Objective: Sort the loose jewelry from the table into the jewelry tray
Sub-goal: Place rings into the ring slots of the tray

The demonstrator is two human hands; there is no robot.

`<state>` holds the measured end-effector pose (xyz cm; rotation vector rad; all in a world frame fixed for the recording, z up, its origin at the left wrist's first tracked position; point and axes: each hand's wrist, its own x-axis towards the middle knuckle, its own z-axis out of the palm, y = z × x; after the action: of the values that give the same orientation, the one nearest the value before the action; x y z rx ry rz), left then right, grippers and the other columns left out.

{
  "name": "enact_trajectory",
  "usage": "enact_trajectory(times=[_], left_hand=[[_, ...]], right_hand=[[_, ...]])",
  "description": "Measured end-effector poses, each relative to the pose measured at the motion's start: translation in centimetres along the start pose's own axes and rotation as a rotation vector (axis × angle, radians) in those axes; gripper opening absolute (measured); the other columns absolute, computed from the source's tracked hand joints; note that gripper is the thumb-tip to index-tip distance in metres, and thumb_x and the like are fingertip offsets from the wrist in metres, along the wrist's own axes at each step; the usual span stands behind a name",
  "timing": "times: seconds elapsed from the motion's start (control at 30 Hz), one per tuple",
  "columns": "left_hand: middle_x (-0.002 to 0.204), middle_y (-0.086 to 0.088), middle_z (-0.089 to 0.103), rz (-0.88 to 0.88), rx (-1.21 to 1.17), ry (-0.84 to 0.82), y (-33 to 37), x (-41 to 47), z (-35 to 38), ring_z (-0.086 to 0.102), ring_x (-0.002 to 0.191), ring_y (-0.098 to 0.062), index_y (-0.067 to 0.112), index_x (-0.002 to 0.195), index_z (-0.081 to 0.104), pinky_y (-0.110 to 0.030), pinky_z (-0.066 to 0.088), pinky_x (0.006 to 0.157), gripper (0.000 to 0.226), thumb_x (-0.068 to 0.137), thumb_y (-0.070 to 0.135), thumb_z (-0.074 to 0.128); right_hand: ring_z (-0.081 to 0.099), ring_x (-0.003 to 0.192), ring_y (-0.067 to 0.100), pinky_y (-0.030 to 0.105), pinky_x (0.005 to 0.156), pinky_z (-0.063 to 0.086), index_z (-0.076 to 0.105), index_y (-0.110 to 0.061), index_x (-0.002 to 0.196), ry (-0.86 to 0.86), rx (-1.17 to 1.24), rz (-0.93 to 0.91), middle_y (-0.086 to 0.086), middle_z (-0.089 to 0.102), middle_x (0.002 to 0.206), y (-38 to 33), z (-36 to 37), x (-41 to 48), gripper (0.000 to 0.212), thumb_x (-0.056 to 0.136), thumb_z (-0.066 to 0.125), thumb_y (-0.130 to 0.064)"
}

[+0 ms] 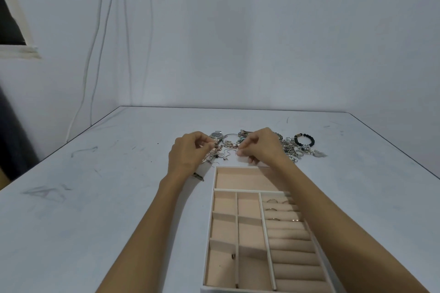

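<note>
Head view is showing the left hand and right hand each pinching a thin tangled chain between thumb and forefinger, though exactly which piece is too fine to tell. Just beyond the fingers a wristwatch is lying in the loose jewelry pile, with a black bead bracelet further right. Nearer than the hands, the jewelry tray is sitting with rings in its rolls. The hands seem to be teasing one piece free. It likely needs lifting clear next, then carrying back to a compartment.

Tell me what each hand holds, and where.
Left hand and right hand each pinch what looks like a thin chain from the pile, apart along its length; the exact spot is too small to tell.
</note>
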<state>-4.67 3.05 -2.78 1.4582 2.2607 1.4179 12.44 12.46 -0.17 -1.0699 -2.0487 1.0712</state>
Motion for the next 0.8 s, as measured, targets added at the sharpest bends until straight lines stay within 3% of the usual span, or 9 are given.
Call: enact_trajectory(times=[0.17, 0.33, 0.47, 0.57, 0.8], left_hand=[[0.079, 0.012, 0.068, 0.062, -0.029, 0.059, 0.9, -0.6, -0.4, 0.063, 0.081, -0.010, 0.029, 0.082, 0.069, -0.034, 0.052, 0.073, 0.004, 0.082, 0.033, 0.068], [0.078, 0.012, 0.068, 0.155, -0.111, 0.102, 2.4, -1.5, -0.8, 0.060, 0.075, -0.007, 0.032, 0.077, 0.067, -0.032, 0.050, 0.073, 0.003, 0.080, 0.033, 0.067], [0.077, 0.015, 0.068, 0.200, -0.174, 0.100, 3.4, -2.4, -0.7, 0.059, 0.073, -0.004, 0.033, 0.076, 0.067, -0.031, 0.051, 0.073, 0.006, 0.076, 0.038, 0.064], [0.077, 0.014, 0.069, 0.180, -0.180, 0.083, 3.3, -2.6, -0.4, 0.060, 0.075, -0.004, 0.031, 0.078, 0.068, -0.032, 0.052, 0.073, 0.002, 0.080, 0.030, 0.069], [0.077, 0.013, 0.068, 0.222, -0.232, 0.057, 3.9, -4.7, -0.1, 0.055, 0.070, 0.000, 0.030, 0.077, 0.068, -0.018, 0.044, 0.069, 0.010, 0.082, 0.020, 0.070]], right_hand=[[0.054, 0.043, 0.011, 0.015, 0.039, 0.038, 0.072, -0.010, 0.073, 0.093, 0.165, -0.079, -0.008, 0.067, 0.057, -0.2, -3.0, -3.4, 0.009, 0.074, 0.079, -0.004], [0.049, 0.038, 0.009, 0.013, 0.037, 0.037, 0.070, 0.005, 0.084, 0.084, 0.339, -0.108, 0.008, 0.063, 0.066, 0.2, -5.2, -9.1, 0.006, 0.078, 0.072, 0.005], [0.051, 0.046, 0.015, 0.015, 0.049, 0.045, 0.071, -0.002, 0.077, 0.057, 0.265, -0.198, 0.001, 0.068, 0.066, 1.4, -6.2, -13.1, 0.006, 0.076, 0.075, 0.003], [0.053, 0.056, 0.013, 0.018, 0.056, 0.043, 0.073, -0.013, 0.071, 0.057, 0.194, -0.214, 0.001, 0.069, 0.068, 2.5, -6.1, -15.7, 0.014, 0.074, 0.077, 0.000], [0.053, 0.063, 0.010, 0.012, 0.056, 0.037, 0.071, -0.023, 0.066, 0.130, -0.010, -0.273, -0.008, 0.068, 0.072, 3.6, -5.7, -17.7, 0.023, 0.073, 0.077, -0.002]])
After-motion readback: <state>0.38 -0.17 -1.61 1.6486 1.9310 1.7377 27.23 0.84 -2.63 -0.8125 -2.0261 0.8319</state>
